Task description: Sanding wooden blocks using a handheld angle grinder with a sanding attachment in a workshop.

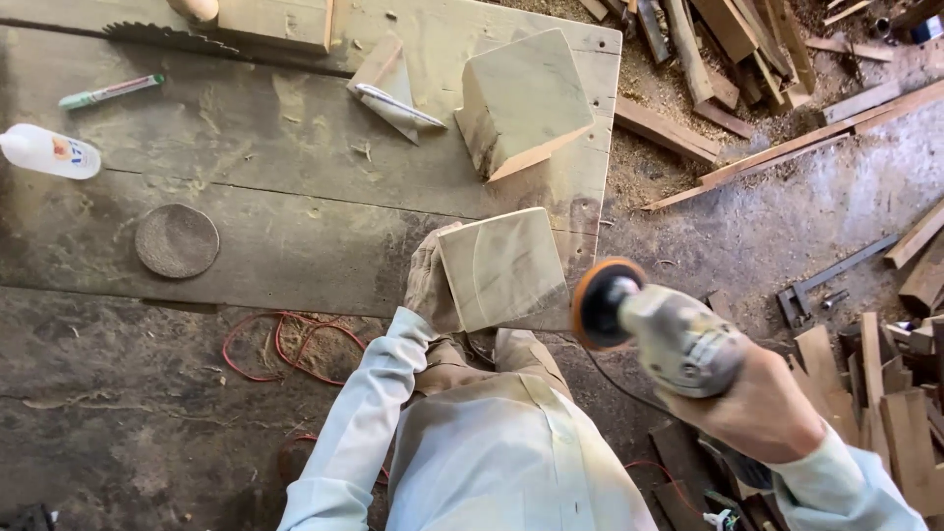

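Observation:
My left hand (pixel 430 283), in a worn work glove, grips the left side of a pale square wooden block (pixel 503 267) at the near edge of the workbench (pixel 295 177). My bare right hand (pixel 757 413) holds a grey angle grinder (pixel 678 339) with an orange-rimmed sanding disc (pixel 602 300). The disc hangs just right of the block, a small gap away from it. A second, larger wooden block (pixel 521 103) lies farther back on the bench.
On the bench lie a round sanding disc (pixel 177 240), a white bottle (pixel 49 151), a green marker (pixel 110 90), a small wood wedge with a pen (pixel 391 87) and a saw blade (pixel 162 37). Red cable (pixel 285 344) lies on the floor. Wood offcuts (pixel 885 393) are piled at the right.

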